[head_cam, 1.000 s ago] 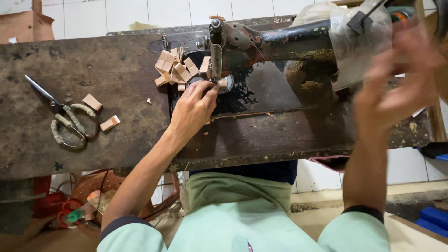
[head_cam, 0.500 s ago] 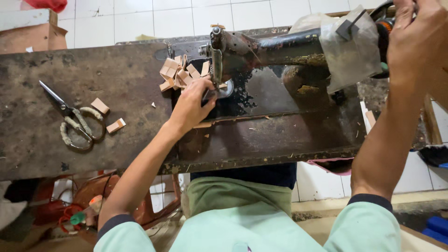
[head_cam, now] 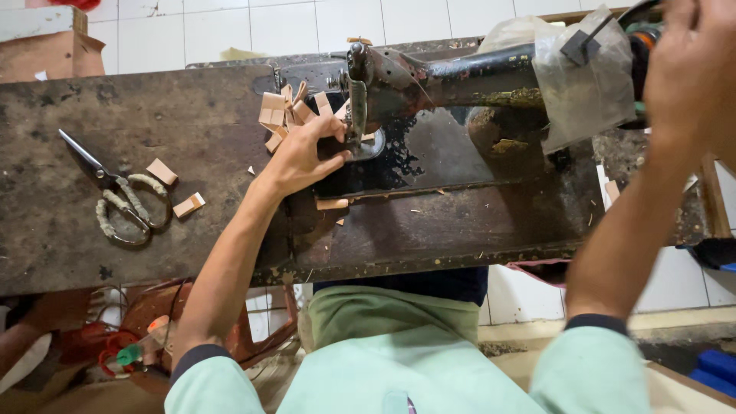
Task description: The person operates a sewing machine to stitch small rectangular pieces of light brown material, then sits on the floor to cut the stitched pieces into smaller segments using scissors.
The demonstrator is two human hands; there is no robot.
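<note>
At needle of old black sewing machine (head_cam: 460,77), left hand (head_cam: 300,157) pinched small tan leather piece (head_cam: 335,123). Right hand (head_cam: 690,69) far right; fingers' state unclear. Best kept fingertips off needle, piece flat.

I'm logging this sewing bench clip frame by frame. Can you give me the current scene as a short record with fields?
Setting: worn dark sewing table with an old black sewing machine
Left hand: resting by the needle area, fingers on small tan pieces
Right hand: raised at the machine's right end, on the wheel side; grip unclear
Also on table: scissors with wrapped handles, two loose tan pieces beside them
On machine: clear plastic bag
</note>
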